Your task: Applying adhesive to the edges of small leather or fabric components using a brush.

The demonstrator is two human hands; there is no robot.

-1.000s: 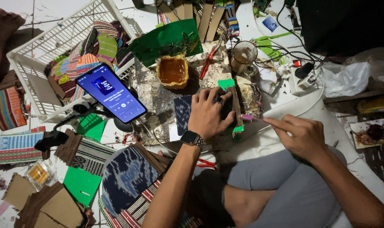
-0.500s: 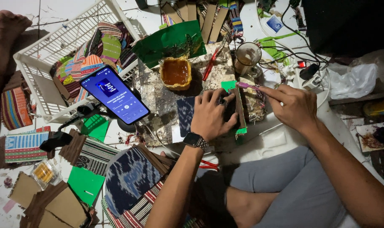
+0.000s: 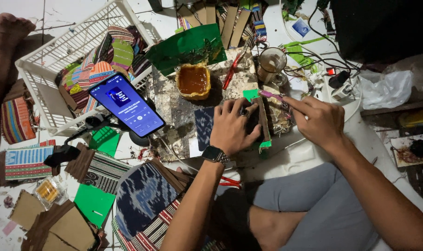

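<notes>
A white plastic basket [image 3: 44,74] of striped woven pieces sits far left; a lit phone [image 3: 126,104] on a stand leans beside it; a small tub of amber glue [image 3: 193,81] stands behind the work; the left hand [image 3: 232,128] presses flat, fingers spread, on a brown cardboard strip [image 3: 263,122] with green paper ends; the right hand [image 3: 316,118] pinches a thin purple brush [image 3: 270,95] at the strip's top end.

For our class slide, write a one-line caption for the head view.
Left hand presses a cardboard strip flat while right hand brushes it with a purple-handled tool.
</notes>
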